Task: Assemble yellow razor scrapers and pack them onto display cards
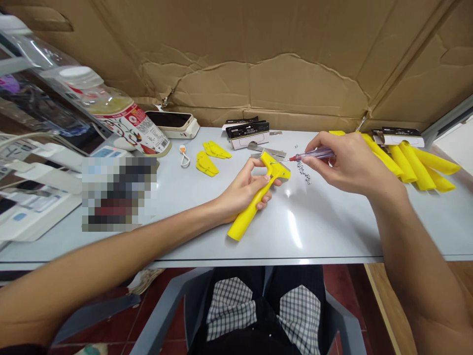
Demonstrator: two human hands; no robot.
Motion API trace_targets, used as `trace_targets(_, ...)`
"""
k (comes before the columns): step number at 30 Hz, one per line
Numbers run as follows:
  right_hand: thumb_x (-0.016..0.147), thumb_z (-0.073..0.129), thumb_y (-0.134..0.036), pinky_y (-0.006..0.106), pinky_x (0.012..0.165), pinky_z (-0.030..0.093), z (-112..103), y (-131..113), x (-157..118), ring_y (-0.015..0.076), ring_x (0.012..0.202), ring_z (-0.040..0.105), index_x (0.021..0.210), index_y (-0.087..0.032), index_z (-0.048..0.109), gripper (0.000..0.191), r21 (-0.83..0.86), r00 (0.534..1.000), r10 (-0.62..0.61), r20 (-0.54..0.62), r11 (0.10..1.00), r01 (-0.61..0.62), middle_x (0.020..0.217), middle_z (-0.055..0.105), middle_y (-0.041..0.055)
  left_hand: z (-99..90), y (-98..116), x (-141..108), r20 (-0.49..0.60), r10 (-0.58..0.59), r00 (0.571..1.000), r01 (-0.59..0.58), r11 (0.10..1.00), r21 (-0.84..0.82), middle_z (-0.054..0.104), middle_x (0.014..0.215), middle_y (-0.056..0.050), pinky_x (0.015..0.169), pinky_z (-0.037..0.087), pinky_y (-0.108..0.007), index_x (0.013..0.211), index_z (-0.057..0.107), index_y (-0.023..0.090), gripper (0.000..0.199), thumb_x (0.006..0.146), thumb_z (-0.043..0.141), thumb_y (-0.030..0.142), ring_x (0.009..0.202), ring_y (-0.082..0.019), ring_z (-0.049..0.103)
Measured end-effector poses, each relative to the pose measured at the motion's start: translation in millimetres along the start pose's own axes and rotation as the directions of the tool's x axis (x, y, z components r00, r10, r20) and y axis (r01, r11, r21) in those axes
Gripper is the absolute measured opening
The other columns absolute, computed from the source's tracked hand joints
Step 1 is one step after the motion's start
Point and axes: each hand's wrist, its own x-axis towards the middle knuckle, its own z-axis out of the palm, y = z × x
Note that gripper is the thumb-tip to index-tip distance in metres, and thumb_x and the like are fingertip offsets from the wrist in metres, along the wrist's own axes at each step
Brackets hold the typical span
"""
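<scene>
My left hand (247,190) is closed around the neck of a yellow plastic scraper (248,217), its wide head up and its handle pointing down toward the table's front edge. In my right hand (340,160) is a screwdriver (318,154) with a clear purplish handle, gripped between thumb and fingers. Its thin shaft points left, and the tip meets the scraper head at a screw spot. A scatter of small screws (305,173) lies on the table below the screwdriver. Thin metal blades (271,151) rest just behind the scraper head.
Two yellow head plates (207,163) lie left of the scraper, near a short white cable (184,157). Small black-and-white boxes (249,134) stand behind. Several yellow handles (414,165) are piled at right. A bottle (121,118) and a phone (170,120) stand back left, before a cardboard wall (266,59).
</scene>
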Motion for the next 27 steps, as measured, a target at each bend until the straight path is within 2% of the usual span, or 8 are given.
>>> trace_targets(6,0.102,0.065,-0.049,0.036,0.059,0.034,-2.1,-3.6,-0.3,0.0176,0.052,0.047,0.080,-0.025,0.069,0.033,-0.074,1.000,0.015,0.003,0.997,-0.015,0.060,0.064,0.0012,2.3,1.6,-1.1,-0.003,-0.009,1.000,0.009,0.998,0.058,0.074,0.106,-0.006,0.047,0.040,-0.021,0.116,0.037,0.028,0.021,0.110,0.057,0.023,0.055,-0.007,0.056)
trace_targets(10,0.105,0.059,-0.049,0.036,0.060,0.032,-2.9,-6.1,-0.1,0.0170,0.052,0.045,0.078,-0.024,0.069,0.038,-0.084,0.999,0.031,0.021,0.996,-0.029,0.061,0.064,0.0021,3.3,2.2,-1.7,-0.012,-0.020,1.000,0.021,0.998,0.064,0.075,0.108,-0.006,0.047,0.040,-0.022,0.116,0.037,0.028,0.022,0.109,0.057,0.022,0.054,-0.007,0.056)
trace_targets(17,0.095,0.067,-0.037,0.034,0.062,0.034,1.6,-9.3,0.2,0.0198,0.058,0.056,0.103,-0.024,0.066,0.014,-0.033,0.996,0.012,0.083,0.999,-0.010,0.068,0.068,-0.0010,0.0,2.6,2.8,-0.027,-0.044,0.999,0.043,0.998,-0.038,0.076,0.104,-0.005,0.047,0.036,-0.020,0.116,0.038,0.028,0.026,0.106,0.061,0.022,0.054,-0.007,0.056)
trace_targets(22,0.096,0.068,-0.037,0.034,0.064,0.039,1.3,-5.7,-0.2,0.0211,0.064,0.063,0.096,-0.025,0.069,0.012,-0.014,0.999,0.023,0.023,1.000,-0.023,0.074,0.073,0.0017,0.8,1.5,1.4,-0.022,-0.020,1.000,0.019,1.000,-0.007,0.076,0.105,-0.005,0.047,0.038,-0.021,0.116,0.038,0.028,0.024,0.107,0.060,0.022,0.054,-0.006,0.055)
trace_targets(27,0.098,0.067,-0.041,0.036,0.062,0.039,-2.5,-4.8,-1.3,0.0210,0.061,0.060,0.091,-0.024,0.068,0.018,-0.046,0.999,0.027,0.030,0.999,-0.026,0.070,0.072,0.0028,0.1,-0.4,-0.5,-0.010,-0.004,1.000,0.004,0.999,0.046,0.075,0.106,-0.005,0.047,0.039,-0.022,0.117,0.039,0.028,0.023,0.108,0.060,0.025,0.055,-0.007,0.056)
